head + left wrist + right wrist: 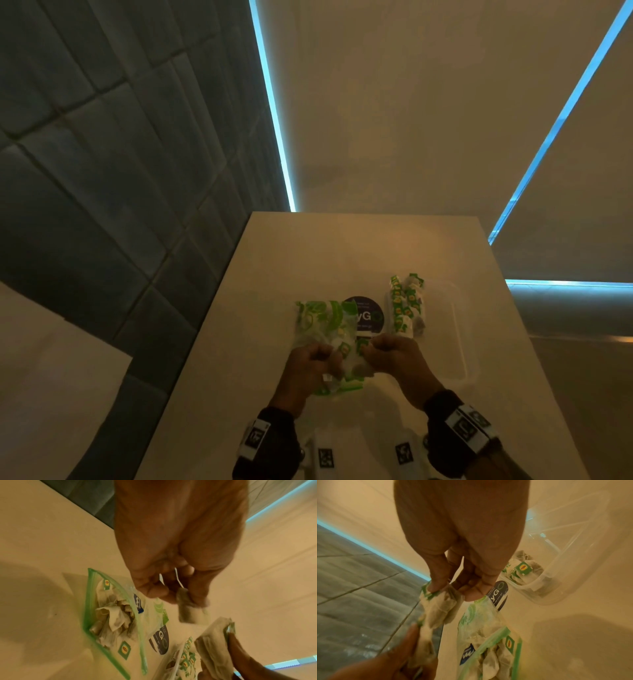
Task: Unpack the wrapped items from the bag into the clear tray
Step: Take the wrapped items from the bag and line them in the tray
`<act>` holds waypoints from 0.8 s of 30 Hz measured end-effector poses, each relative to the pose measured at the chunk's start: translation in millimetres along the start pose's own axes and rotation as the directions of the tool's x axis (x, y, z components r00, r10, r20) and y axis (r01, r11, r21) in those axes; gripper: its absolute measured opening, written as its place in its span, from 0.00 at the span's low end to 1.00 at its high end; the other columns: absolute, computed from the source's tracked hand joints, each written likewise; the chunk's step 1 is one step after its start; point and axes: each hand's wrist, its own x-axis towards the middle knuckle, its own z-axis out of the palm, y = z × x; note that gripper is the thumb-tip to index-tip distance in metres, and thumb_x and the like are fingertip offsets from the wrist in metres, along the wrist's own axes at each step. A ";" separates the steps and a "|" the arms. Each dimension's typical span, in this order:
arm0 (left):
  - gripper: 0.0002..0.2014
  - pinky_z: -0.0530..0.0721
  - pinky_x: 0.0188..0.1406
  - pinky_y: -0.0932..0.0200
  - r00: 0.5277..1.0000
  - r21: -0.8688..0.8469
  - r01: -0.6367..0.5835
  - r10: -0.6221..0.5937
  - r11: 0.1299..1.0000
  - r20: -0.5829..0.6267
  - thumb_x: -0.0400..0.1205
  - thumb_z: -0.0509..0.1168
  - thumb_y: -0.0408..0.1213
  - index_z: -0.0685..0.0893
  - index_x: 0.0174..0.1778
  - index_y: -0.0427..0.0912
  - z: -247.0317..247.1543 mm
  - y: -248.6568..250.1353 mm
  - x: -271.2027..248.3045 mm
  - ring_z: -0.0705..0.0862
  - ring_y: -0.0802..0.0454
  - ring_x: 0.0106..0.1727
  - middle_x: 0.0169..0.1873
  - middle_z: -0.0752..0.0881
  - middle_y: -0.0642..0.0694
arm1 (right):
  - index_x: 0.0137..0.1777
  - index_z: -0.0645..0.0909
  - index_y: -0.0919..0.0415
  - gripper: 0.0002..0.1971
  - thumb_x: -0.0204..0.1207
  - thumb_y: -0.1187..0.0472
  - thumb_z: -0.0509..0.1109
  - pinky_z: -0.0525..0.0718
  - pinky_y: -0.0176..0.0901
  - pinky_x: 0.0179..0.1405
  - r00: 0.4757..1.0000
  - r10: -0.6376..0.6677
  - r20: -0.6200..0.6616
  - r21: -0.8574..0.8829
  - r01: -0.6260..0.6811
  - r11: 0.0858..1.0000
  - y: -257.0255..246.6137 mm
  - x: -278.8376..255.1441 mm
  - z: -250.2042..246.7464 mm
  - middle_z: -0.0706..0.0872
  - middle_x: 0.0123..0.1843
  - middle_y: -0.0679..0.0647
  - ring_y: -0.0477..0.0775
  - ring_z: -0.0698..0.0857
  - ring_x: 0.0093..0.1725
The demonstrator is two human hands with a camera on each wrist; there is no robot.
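Green-edged, the clear zip bag point(320, 329) lies at lower centre of the head view on the pale counter point(239, 342). Left hand point(310, 368) and right hand point(399, 359) each pinch a tea bag point(187, 609) above it. Right of them, the clear tray point(459, 342) holds more packets point(406, 305).

We see a smooth, matt cream worktop point(342, 246). On it lies a bag point(109, 615) of thin, glossy clear plastic film with a green zip strip. The tea bags point(441, 608) look like soft, matt, crinkled paper with glossy printed paper tags. The tray point(570, 555) is clear, smooth, slightly hazy hard plastic.
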 end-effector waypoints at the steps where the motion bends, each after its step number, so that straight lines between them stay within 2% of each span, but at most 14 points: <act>1: 0.05 0.76 0.23 0.70 0.998 -0.026 -0.011 0.010 1.000 -0.062 0.77 0.71 0.29 0.88 0.38 0.31 -1.4 -2.5 1.4 0.83 0.56 0.29 0.31 0.87 0.41 | 0.42 0.83 0.76 0.05 0.74 0.72 0.73 0.87 0.51 0.42 1.000 0.017 -0.018 0.033 -0.016 0.999 -1.1 0.6 -3.4 0.86 0.39 0.64 0.63 0.85 0.41; 4: 0.06 0.76 0.22 0.71 0.986 -0.061 -0.012 0.002 0.998 -0.167 0.76 0.73 0.32 0.89 0.41 0.32 -0.3 -6.0 3.2 0.84 0.60 0.29 0.33 0.89 0.42 | 0.43 0.83 0.73 0.03 0.74 0.71 0.72 0.87 0.53 0.47 0.992 0.110 0.062 0.141 -0.118 0.983 -5.3 -0.5 -6.8 0.86 0.43 0.63 0.61 0.86 0.45; 7: 0.02 0.77 0.21 0.70 0.985 -0.099 0.027 -0.043 0.995 -0.168 0.74 0.73 0.28 0.89 0.41 0.35 6.1 -5.8 4.8 0.86 0.58 0.30 0.30 0.89 0.47 | 0.37 0.85 0.66 0.04 0.74 0.70 0.73 0.85 0.55 0.50 0.980 0.126 0.151 0.132 -0.147 0.980 -4.5 0.0 0.5 0.87 0.41 0.60 0.60 0.86 0.45; 9: 0.04 0.80 0.25 0.66 0.988 -0.091 0.046 -0.059 0.995 -0.142 0.74 0.73 0.27 0.89 0.43 0.37 10.8 -5.1 5.3 0.86 0.53 0.34 0.32 0.89 0.48 | 0.37 0.85 0.65 0.04 0.73 0.70 0.74 0.83 0.54 0.46 0.988 0.112 0.109 0.078 -0.121 0.990 -2.6 2.2 6.8 0.86 0.40 0.60 0.60 0.85 0.43; 12: 0.07 0.80 0.25 0.66 0.992 -0.054 0.063 -0.069 0.997 -0.109 0.74 0.73 0.27 0.89 0.46 0.37 14.0 -3.2 4.5 0.86 0.54 0.35 0.35 0.90 0.48 | 0.35 0.82 0.63 0.07 0.73 0.71 0.74 0.77 0.44 0.32 0.993 0.114 0.025 0.024 -0.115 0.993 -1.2 4.8 8.6 0.83 0.33 0.55 0.51 0.82 0.33; 15: 0.08 0.80 0.30 0.60 0.995 -0.014 0.058 -0.059 0.998 -0.081 0.73 0.75 0.29 0.90 0.47 0.37 13.2 -4.9 6.2 0.85 0.47 0.38 0.41 0.91 0.41 | 0.35 0.81 0.64 0.07 0.73 0.70 0.74 0.75 0.42 0.29 0.992 0.119 0.030 0.013 -0.119 0.993 -2.5 4.5 8.0 0.83 0.31 0.54 0.50 0.81 0.30; 18: 0.07 0.81 0.36 0.54 0.996 -0.001 0.058 -0.058 0.998 -0.063 0.73 0.74 0.31 0.90 0.46 0.40 13.2 -3.3 5.7 0.85 0.45 0.39 0.42 0.92 0.40 | 0.34 0.81 0.65 0.08 0.72 0.72 0.75 0.74 0.42 0.26 0.995 0.097 -0.015 -0.011 -0.097 0.995 -3.9 5.3 8.2 0.83 0.30 0.56 0.51 0.80 0.29; 21: 0.02 0.82 0.39 0.53 0.999 -0.021 0.043 -0.043 0.999 -0.028 0.75 0.73 0.35 0.91 0.41 0.43 15.1 0.9 4.7 0.87 0.49 0.38 0.36 0.91 0.45 | 0.29 0.82 0.64 0.11 0.69 0.73 0.77 0.73 0.43 0.24 0.996 0.045 -0.076 -0.068 -0.050 0.996 -3.8 6.7 5.5 0.81 0.29 0.57 0.52 0.77 0.28; 24: 0.01 0.82 0.33 0.58 1.000 0.040 -0.007 0.008 0.999 -0.027 0.76 0.74 0.35 0.91 0.40 0.45 17.4 1.6 6.5 0.86 0.56 0.34 0.33 0.90 0.48 | 0.30 0.83 0.65 0.10 0.69 0.73 0.77 0.73 0.44 0.24 0.995 0.006 -0.099 -0.131 -0.019 0.991 -0.3 7.5 5.2 0.81 0.27 0.58 0.52 0.76 0.26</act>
